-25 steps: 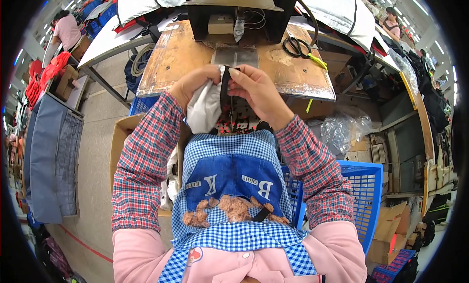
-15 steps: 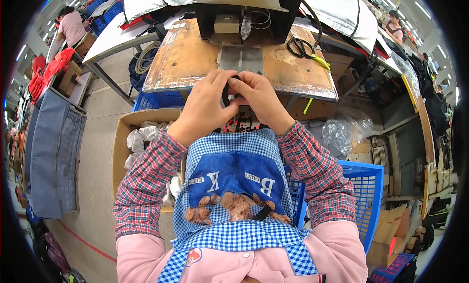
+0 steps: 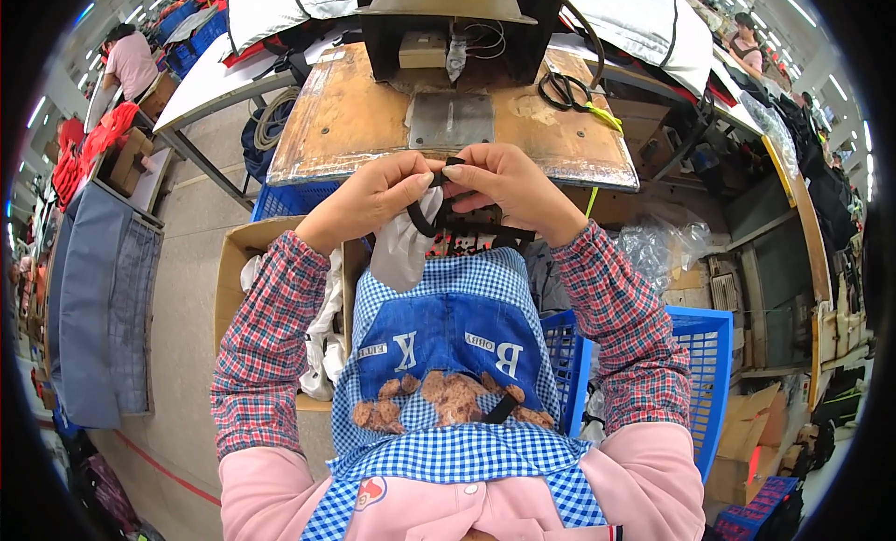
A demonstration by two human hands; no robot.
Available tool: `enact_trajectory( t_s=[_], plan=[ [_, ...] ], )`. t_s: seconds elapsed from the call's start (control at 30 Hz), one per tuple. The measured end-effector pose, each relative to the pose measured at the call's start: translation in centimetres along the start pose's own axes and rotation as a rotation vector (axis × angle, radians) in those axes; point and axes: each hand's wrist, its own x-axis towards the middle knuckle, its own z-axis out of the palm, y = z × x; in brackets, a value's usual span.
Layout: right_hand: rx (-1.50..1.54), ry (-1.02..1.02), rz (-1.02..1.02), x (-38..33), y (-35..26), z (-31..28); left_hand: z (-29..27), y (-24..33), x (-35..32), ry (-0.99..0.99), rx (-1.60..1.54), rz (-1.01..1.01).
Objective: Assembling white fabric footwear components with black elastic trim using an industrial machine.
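In front of the bench edge, my left hand (image 3: pixel 378 197) pinches the end of a black strap (image 3: pixel 427 219) between thumb and fingers. A piece of greyish-white cloth (image 3: pixel 399 253) hangs below it, with the strap curving along its side. My right hand (image 3: pixel 511 188) is closed on the same black webbing, a short end sticking up above its fingertips. The fingertips of both hands nearly meet. Another length of dark strap stretches below my right hand toward its wrist. Whether the cloth and strap are joined is hidden by my fingers.
A worn wooden bench (image 3: pixel 327 121) with a metal plate (image 3: pixel 451 121) and a dark machine (image 3: pixel 448 28) stands ahead. On the bench lies a black cord (image 3: pixel 565 91). A cardboard box (image 3: pixel 229 280) of white pieces is at left, a blue crate (image 3: pixel 700 382) at right.
My hands have come down slightly and moved a little apart. The white cloth now hangs visibly from my left hand, and more of the black strap shows between my fingers.
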Motion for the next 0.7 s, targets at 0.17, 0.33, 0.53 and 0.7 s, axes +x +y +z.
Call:
enact_trajectory(
  t_s=[0.17, 0.33, 0.53, 0.7],
  plan=[
    [-0.066, 0.044, 0.016, 0.5, 0.3, -0.4, -1.0, -0.4, 1.0, -0.023, 0.188, 0.014],
    [-0.008, 0.17, -0.052, 2.6, 0.8, -0.5, -2.4, 0.1, 3.1, 0.064, 0.26, 0.022],
    [0.237, 0.224, -0.063, 5.1, 0.4, -1.3, -3.8, 0.4, 5.9, 0.146, 0.256, -0.21],
    [0.34, 0.25, -0.081, 6.2, 0.1, -1.9, -4.2, -0.4, 7.8, 0.167, 0.012, -0.152]
  ],
)
